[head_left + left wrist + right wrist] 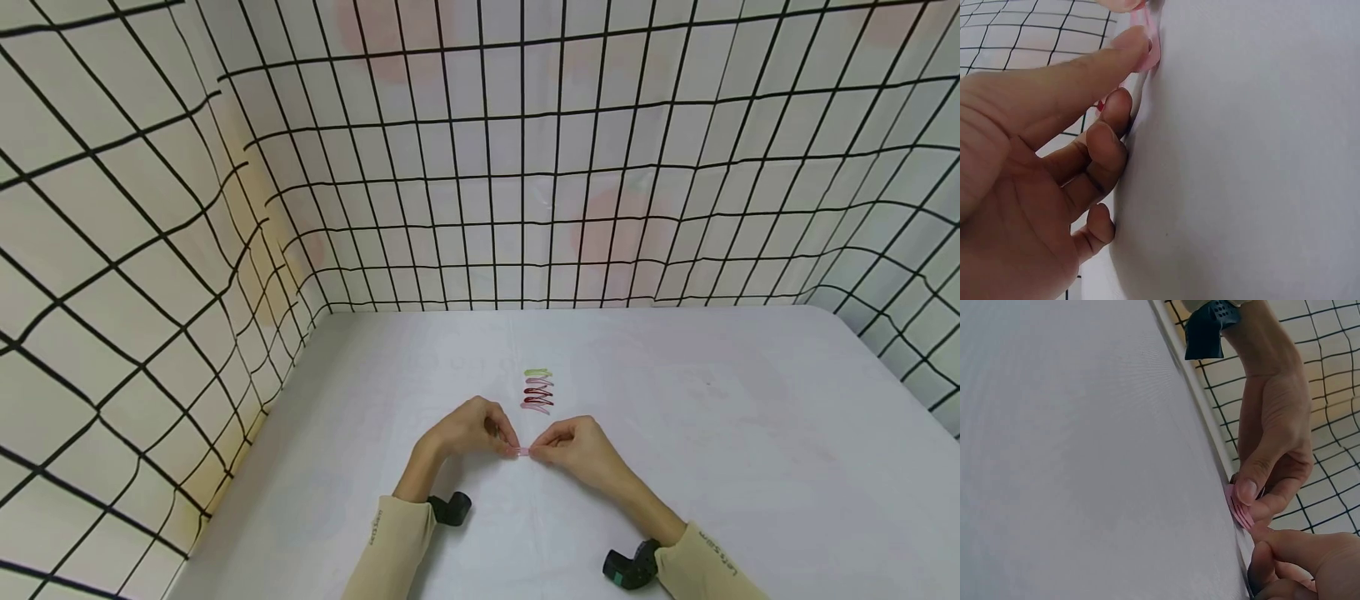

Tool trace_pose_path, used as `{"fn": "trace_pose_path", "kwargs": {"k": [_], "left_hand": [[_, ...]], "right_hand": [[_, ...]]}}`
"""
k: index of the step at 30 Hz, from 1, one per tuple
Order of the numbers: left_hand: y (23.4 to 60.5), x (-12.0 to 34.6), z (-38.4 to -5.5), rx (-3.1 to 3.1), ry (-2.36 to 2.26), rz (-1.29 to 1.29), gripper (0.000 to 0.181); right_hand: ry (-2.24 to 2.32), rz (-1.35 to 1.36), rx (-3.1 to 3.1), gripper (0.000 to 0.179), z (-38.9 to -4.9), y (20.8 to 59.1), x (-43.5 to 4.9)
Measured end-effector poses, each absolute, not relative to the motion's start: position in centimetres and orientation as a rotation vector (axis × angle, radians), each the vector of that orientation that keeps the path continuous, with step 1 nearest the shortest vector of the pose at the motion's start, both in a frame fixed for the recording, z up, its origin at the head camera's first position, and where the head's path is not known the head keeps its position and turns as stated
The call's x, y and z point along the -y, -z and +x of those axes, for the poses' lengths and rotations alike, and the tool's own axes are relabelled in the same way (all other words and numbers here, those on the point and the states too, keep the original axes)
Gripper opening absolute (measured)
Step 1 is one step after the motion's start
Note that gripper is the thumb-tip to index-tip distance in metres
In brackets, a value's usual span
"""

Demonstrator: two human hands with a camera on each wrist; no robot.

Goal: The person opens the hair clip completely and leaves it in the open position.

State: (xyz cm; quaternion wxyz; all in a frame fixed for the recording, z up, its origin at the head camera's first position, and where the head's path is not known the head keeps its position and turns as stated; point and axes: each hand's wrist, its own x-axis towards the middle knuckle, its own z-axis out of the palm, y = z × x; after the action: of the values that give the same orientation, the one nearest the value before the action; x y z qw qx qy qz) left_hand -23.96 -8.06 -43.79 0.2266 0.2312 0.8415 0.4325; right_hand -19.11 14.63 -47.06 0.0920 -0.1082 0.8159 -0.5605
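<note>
Low over the white table, a small pink snap hair clip spans the space between my two hands. My left hand pinches its left end between thumb and index finger; in the left wrist view the clip's rounded pink end shows beside the thumb tip, with the other fingers loosely curled. The right hand pinches the opposite end. From the right wrist, slits show in the pink clip. Just beyond the hands lies a column of zigzag-looking clips, including a green one and a dark red one.
The white table spreads around both hands. A black wire grid backed by pale sheeting stands along its far side and both flanks. Black wrist cameras sit on the left wrist and right wrist.
</note>
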Motion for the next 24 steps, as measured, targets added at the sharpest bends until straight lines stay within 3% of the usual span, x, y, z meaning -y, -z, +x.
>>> {"fn": "trace_pose_path", "kwargs": {"k": [10, 24], "left_hand": [[43.6, 7.7, -23.7, -2.286, -1.184, 0.711, 0.004], [43.9, 6.6, -23.6, -2.323, -1.472, 0.586, 0.008]], "right_hand": [[1.729, -0.388, -2.361, 0.020, -19.3, 47.2, -14.5], [1.708, -0.306, -2.406, 0.020, -19.3, 47.2, -14.1]]}}
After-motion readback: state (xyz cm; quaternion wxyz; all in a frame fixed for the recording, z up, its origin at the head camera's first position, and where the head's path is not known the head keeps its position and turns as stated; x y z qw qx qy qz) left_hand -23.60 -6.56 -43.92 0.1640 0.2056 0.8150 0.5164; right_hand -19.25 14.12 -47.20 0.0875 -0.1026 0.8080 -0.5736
